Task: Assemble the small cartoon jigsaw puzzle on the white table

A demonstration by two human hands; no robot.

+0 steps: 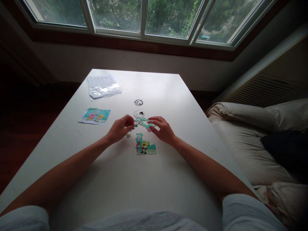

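While your R hand (163,130) spreads fingers by loose pcs (142,122), L hand (119,129) is opp., can't tell if pinching; part-done puzzle (145,147) nearer you.

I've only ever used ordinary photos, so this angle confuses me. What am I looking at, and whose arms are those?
There is no machine here. The single picture comes from a camera worn on a person's head, looking forward and down, so their own arms reach in from below. The bare left hand and right hand are at a cluster of loose jigsaw pieces on a white table. Whether either has a piece in its grip is too small to tell. Nearer the person lies a partly assembled SpongeBob jigsaw. Beyond the pieces are two round black-and-white discs; to the left lie a cartoon picture sheet and a shiny plastic packet.
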